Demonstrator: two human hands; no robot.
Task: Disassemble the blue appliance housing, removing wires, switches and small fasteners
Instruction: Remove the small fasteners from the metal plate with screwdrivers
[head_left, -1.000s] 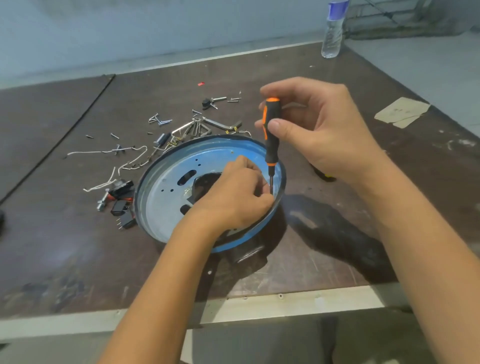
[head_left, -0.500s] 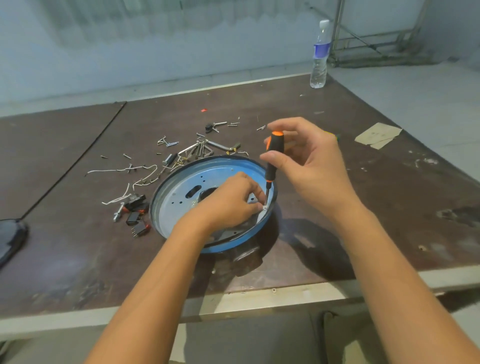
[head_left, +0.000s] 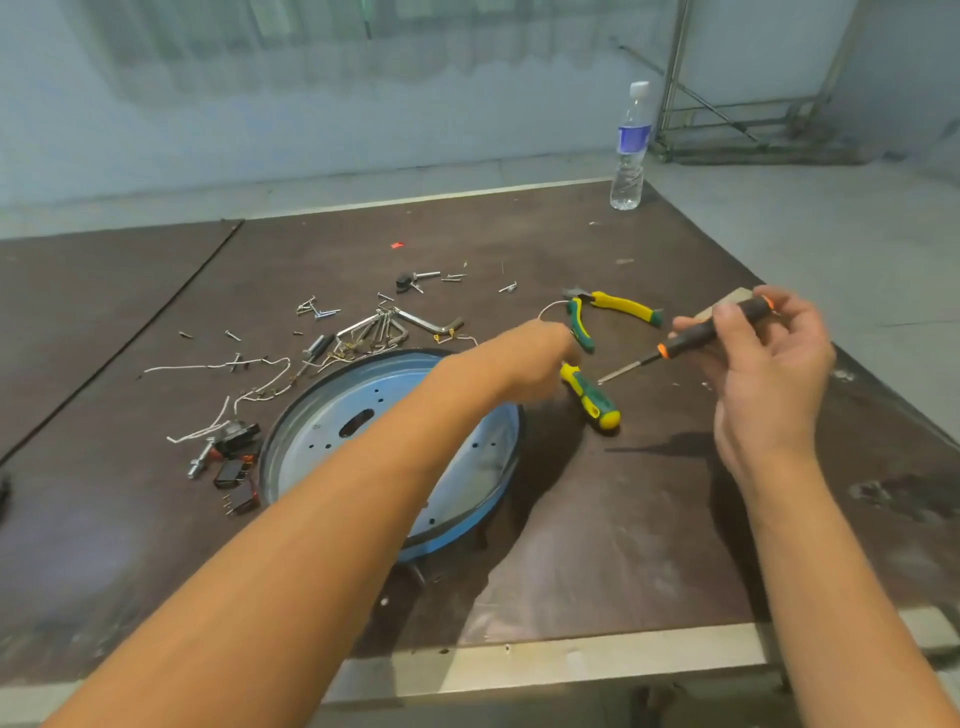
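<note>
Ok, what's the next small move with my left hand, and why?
Probably grip the pliers. The left hand reaches past the housing rim with its fingertips beside their green handle, while the right hand holds the screwdriver lifted clear. Blur hides whether the left hand already holds something.

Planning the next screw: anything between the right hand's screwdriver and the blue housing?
Yes: the left forearm crosses the round blue metal housing, and a yellow-green-handled screwdriver lies between it and the right hand's black-orange screwdriver.
</note>
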